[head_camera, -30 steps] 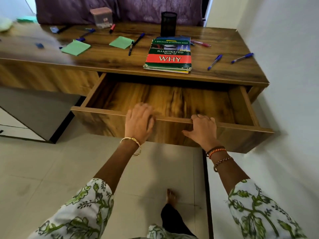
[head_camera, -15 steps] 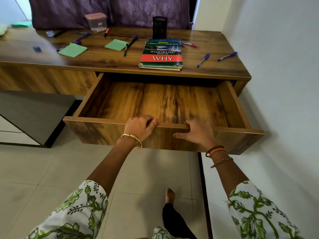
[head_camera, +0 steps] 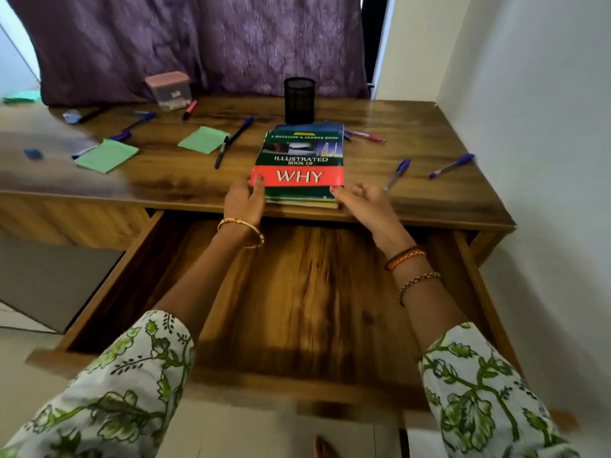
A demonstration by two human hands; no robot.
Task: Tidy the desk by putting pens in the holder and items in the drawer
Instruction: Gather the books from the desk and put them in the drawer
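Now: both hands at the book

The book [head_camera: 299,163] lies on the table [head_camera: 413,206], just in front of the holder [head_camera: 299,100]. The left hand [head_camera: 244,201] touches its left edge, fingers loose; the right hand [head_camera: 362,201], relaxed, touches its right corner. Below the book, the drawer [head_camera: 297,292] stands open.

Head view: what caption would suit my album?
Both hands reach over the open drawer for the book.

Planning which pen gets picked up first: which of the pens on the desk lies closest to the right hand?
The blue-capped pen just right of the book, beside the right hand. The other blue pen lies farther right, near the wall.
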